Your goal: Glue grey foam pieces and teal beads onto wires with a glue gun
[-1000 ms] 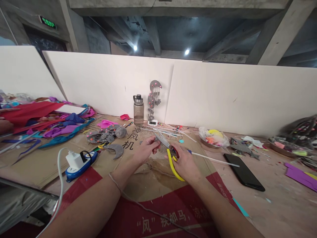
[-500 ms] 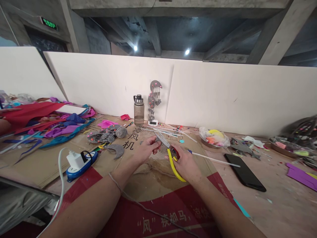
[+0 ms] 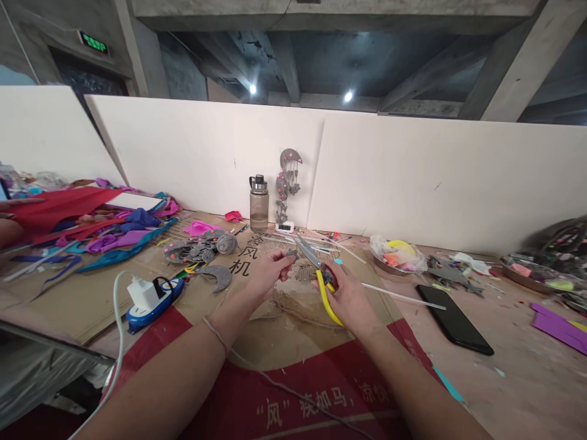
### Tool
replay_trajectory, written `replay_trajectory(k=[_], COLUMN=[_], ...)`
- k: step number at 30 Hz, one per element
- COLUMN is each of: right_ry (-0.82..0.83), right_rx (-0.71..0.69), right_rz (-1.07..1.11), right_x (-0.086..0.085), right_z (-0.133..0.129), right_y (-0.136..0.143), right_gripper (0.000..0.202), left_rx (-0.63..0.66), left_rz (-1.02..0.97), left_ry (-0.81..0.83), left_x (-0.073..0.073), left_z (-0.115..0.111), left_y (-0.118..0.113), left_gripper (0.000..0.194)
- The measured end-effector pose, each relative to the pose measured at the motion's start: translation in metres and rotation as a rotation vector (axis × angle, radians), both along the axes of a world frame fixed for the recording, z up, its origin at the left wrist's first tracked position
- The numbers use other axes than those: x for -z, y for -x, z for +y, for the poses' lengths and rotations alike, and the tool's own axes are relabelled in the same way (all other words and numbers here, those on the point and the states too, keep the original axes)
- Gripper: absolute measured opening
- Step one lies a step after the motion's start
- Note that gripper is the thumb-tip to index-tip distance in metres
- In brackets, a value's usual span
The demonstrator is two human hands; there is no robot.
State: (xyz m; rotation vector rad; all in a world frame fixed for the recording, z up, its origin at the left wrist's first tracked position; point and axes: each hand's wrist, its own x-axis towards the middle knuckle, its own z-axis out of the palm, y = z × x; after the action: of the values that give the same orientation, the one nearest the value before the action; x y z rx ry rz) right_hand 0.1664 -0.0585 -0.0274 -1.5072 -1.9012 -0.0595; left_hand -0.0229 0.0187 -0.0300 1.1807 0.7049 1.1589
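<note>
My left hand point(image 3: 271, 270) pinches a small grey felt-like piece point(image 3: 292, 253), possibly star-shaped, over the cardboard. My right hand point(image 3: 348, 293) is wrapped round a pair of scissors point(image 3: 324, 299) with yellow handles. Their blades point away from me and stand slightly apart, just right of the grey piece. A strand of grey yarn point(image 3: 279, 389) crosses my left forearm and trails over the red part of the cardboard point(image 3: 257, 354). To the left lie a grey crescent point(image 3: 217, 277) and a bundle of grey pieces with pink dots point(image 3: 192, 245).
A water bottle point(image 3: 259, 205) and a hanging grey moon ornament point(image 3: 290, 157) stand by the white partition point(image 3: 206, 153). A blue power strip point(image 3: 153, 308) is at left, a black phone point(image 3: 454, 321) at right. Another person's hand point(image 3: 11, 214) is by red fabric point(image 3: 64, 205).
The scissor blades have moved right, away from my left fingers, and the grey piece now shows more plainly. My left hand has hardly shifted.
</note>
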Motion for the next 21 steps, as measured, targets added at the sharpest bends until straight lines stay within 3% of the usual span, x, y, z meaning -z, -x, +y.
replay_trajectory(k=[5, 10, 21], right_ry=[0.07, 0.065, 0.092], right_rx=[0.08, 0.055, 0.162], right_rz=[-0.16, -0.141, -0.327], right_x=[0.0005, 0.0034, -0.0025], right_z=[-0.0038, -0.003, -0.0088], right_y=[0.0044, 0.0062, 0.0098], right_gripper=[0.038, 0.033, 0.028], left_rx=[0.04, 0.04, -0.24], left_rz=[-0.011, 0.013, 0.04], left_ry=[0.07, 0.09, 0.099], left_x=[0.0018, 0.0038, 0.0043], left_z=[0.0015, 0.0021, 0.0091], left_y=[-0.0001, -0.0011, 0.0056], left_gripper=[0.034, 0.032, 0.033])
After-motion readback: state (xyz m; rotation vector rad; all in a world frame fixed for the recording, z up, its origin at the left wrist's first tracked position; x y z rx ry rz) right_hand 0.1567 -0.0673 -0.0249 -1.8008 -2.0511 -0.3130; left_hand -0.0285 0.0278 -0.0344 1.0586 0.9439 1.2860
